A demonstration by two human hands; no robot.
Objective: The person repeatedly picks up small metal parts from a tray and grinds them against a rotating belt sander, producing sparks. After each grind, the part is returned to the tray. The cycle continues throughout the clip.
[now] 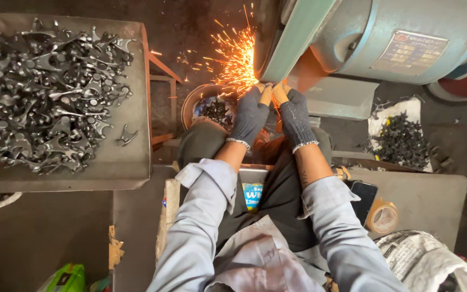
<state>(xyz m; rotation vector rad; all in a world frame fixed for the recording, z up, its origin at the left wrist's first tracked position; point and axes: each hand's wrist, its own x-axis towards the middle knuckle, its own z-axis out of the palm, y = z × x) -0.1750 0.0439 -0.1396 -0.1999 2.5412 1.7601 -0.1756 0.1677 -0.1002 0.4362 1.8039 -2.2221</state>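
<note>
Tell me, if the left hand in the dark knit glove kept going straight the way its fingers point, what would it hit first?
Probably the spinning grinding wheel under its green guard: the left hand points at it, fingertips right where orange sparks fly. Depth is unclear.

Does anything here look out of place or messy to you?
One forked metal piece lies alone on the tray, apart from the big heap. Sparks fly where both gloved hands meet the grinder.

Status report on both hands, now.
Left hand and right hand, gloved, pressed together at the grinder. Held piece hidden by fingers. Sparks fly left over the bowl.
</note>
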